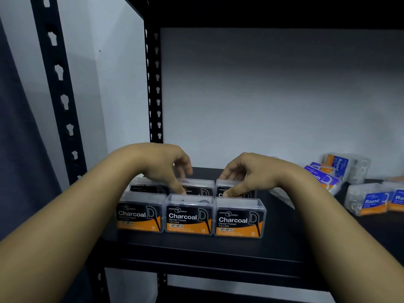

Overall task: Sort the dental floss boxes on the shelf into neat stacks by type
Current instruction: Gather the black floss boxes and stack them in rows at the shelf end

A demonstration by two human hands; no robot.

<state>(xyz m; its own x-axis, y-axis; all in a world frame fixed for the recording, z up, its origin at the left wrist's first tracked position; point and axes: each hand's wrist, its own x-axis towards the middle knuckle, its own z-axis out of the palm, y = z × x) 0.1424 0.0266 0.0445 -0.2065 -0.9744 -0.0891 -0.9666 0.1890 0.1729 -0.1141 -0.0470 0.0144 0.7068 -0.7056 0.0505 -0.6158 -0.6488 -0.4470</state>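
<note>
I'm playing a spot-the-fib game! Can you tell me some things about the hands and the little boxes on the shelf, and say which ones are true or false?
1. Three Charcoal boxes stand side by side in the front row. True.
2. The blue Round boxes sit at the left end of the shelf. False: they lie at the right end.
3. The right hand reaches to the back-row Charcoal box on the right. True.
4. The left hand lifts a box high in the air. False: it is low over the back row.
5. The Charcoal labels are green. False: black and orange.
</note>
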